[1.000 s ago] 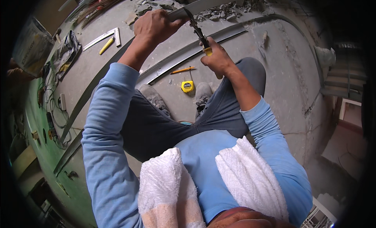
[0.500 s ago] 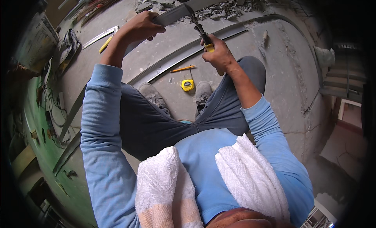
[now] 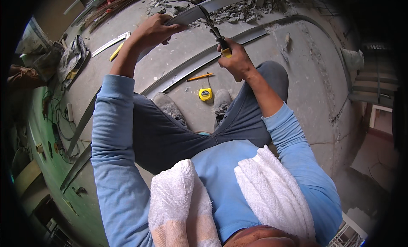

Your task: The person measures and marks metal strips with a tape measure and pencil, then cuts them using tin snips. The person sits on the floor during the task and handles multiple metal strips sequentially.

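Note:
My left hand [image 3: 155,32] is closed around a long grey metal channel [image 3: 187,16], held up off the floor at the top of the view. My right hand [image 3: 238,62] grips tin snips [image 3: 216,32] by their black and yellow handles. The snips' jaws meet the channel's edge, a short way right of my left fingers; whether they are fully closed cannot be made out. Below, between my feet, a yellow tape measure [image 3: 205,94] lies with an orange pencil [image 3: 199,76] just beyond it. Another metal channel [image 3: 187,68] lies slantwise on the floor past the pencil.
Broken rubble [image 3: 238,11] is heaped at the far side. To the left lie a yellow utility knife [image 3: 116,52], a pale metal square [image 3: 106,46] and a dark crumpled bag [image 3: 73,60]. Cables [image 3: 59,115] and tools are spread over a green surface. A trowel [image 3: 285,47] rests at right.
The view has shifted slightly, so floor objects at left sit a little farther right. Both hands keep their holds, with the snips still at the channel's edge.

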Available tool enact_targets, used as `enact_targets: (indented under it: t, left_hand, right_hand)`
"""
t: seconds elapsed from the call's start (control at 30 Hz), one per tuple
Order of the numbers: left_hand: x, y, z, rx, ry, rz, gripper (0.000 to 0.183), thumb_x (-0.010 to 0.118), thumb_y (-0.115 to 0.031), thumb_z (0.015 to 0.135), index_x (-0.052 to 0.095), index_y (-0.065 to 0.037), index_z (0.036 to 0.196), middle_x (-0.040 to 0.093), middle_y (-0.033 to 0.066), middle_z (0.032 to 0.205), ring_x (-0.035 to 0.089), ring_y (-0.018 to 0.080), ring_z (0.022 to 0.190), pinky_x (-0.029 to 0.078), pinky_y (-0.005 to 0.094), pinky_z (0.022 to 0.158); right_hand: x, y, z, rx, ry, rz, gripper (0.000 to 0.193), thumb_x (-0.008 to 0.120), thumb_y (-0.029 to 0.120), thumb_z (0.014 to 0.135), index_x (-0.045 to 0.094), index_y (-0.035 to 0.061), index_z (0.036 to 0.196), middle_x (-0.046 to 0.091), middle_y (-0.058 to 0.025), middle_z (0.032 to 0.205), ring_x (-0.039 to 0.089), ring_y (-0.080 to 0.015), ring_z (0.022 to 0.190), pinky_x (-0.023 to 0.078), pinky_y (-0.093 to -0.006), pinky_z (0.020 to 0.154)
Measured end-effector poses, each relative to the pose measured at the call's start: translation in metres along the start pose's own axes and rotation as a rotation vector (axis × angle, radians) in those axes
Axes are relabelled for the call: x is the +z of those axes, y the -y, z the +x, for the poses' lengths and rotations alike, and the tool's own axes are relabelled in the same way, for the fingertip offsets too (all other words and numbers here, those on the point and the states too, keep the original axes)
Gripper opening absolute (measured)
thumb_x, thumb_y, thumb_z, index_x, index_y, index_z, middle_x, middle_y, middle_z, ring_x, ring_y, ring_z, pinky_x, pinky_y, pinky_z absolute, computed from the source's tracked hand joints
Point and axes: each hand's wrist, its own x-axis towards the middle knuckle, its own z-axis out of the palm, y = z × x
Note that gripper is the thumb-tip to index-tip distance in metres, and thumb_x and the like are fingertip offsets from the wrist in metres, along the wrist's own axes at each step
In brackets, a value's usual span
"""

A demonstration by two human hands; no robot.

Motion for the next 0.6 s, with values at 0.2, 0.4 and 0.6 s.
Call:
enact_targets:
  t: [0.2, 0.4, 0.6]
  left_hand:
    - [0.001, -0.002, 0.003, 0.054, -0.054, -0.009, 0.054, 0.07, -0.054, 0.09, 0.075, -0.001, 0.1, 0.064, 0.0094, 0.065, 0.064, 0.0184, 0.054, 0.052, 0.0357, 0.055]
    - [-0.015, 0.0, 0.013, -0.005, -0.236, 0.16, 0.062, 0.066, -0.064, 0.086, 0.076, -0.003, 0.094, 0.07, 0.0184, 0.073, 0.07, 0.0318, 0.069, 0.055, 0.0447, 0.07]
    - [-0.005, -0.014, 0.011, -0.019, -0.298, 0.322, 0.069, 0.068, -0.068, 0.083, 0.073, 0.0, 0.088, 0.068, 0.0174, 0.069, 0.07, 0.0314, 0.068, 0.054, 0.0425, 0.068]
  right_hand:
    - [0.001, -0.007, -0.002, 0.121, 0.128, 0.174, 0.045, 0.064, 0.011, 0.071, 0.059, 0.0053, 0.115, 0.061, -0.0083, 0.091, 0.058, -0.0206, 0.081, 0.051, -0.0344, 0.075]
    - [0.002, 0.002, -0.01, 0.211, 0.218, 0.17, 0.063, 0.062, 0.005, 0.069, 0.054, 0.0068, 0.132, 0.061, -0.0086, 0.11, 0.058, -0.0185, 0.094, 0.051, -0.032, 0.082]
    - [0.005, 0.015, -0.012, 0.193, 0.242, 0.144, 0.057, 0.066, 0.009, 0.07, 0.055, 0.0031, 0.126, 0.061, -0.0124, 0.102, 0.059, -0.023, 0.095, 0.05, -0.0346, 0.086]
